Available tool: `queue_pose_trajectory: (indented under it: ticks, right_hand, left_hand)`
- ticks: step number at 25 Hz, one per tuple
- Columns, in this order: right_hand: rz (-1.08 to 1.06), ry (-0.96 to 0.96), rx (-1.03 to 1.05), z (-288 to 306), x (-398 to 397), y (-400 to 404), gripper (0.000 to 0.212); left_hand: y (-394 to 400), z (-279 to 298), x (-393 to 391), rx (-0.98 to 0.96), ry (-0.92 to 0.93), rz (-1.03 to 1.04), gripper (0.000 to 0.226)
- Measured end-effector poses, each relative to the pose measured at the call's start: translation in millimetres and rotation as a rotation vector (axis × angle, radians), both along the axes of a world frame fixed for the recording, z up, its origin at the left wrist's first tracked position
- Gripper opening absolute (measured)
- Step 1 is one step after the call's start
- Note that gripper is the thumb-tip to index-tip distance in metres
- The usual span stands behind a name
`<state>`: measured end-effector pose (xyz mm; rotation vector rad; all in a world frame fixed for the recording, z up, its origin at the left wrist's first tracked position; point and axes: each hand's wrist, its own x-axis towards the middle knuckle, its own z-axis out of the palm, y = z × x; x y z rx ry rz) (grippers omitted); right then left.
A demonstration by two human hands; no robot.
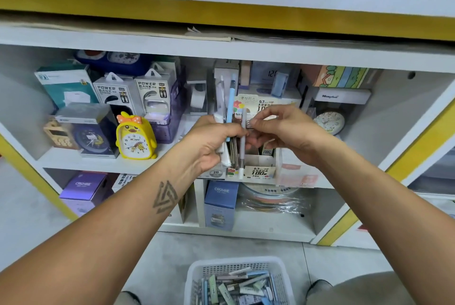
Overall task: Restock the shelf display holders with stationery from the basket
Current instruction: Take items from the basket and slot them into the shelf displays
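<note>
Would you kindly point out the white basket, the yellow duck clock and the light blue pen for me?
white basket [197,270]: head view, on its upper left rim.
yellow duck clock [135,138]: head view, on its dial.
light blue pen [230,102]: head view, on its barrel above the left hand [211,143].

Person, head-camera view. Left hand [211,142] and right hand [283,132]: bare, no rings. Forearms: bare, unsleeved. Marking: dark interlocked-triangle tattoo [165,196] on left forearm, below the wrist. Lower edge: grey trouser knees [357,290], dark shoes [320,286].
</note>
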<state>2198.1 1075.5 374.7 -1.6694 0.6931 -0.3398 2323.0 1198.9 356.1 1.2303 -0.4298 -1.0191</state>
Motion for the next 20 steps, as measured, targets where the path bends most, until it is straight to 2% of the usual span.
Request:
queue_pose_trajectory:
  ticks: [4,6,8,11,14,16,20]
  right_hand:
    - [0.237,0.134,0.17,-2.4,-17.3,5.0,0.042]
    - [0.242,0.107,0.188,-4.6,-25.6,5.0,0.04]
    - [0.143,0.036,0.122,-1.4,-35.0,-3.0,0.031]
    - [-0.15,-0.169,-0.031,7.6,-53.9,-29.1,0.016]
    - [-0.369,-0.313,-0.087,17.8,-78.3,-55.8,0.013]
    - [-0.438,-0.331,-0.137,21.1,-90.2,-67.9,0.01]
    - [-0.461,-0.276,-0.361,20.8,-93.5,-75.1,0.024]
  left_hand:
    - [-10.4,4.8,-5.0,-0.086,0.114,0.151,0.021]
    - [-15.5,4.8,-10.7,-0.104,0.145,0.167,0.03]
    - [-21.7,3.5,-13.6,-0.087,0.103,0.178,0.036]
    - [-28.3,1.9,-18.8,-0.079,0.075,0.122,0.032]
    - [-31.9,-0.2,-29.8,-0.053,0.051,0.043,0.031]
    - [-35.8,-2.0,-34.9,-0.034,0.029,0.023,0.027]
    - [-39.6,-4.3,-43.0,-0.008,-0.016,-0.024,0.008]
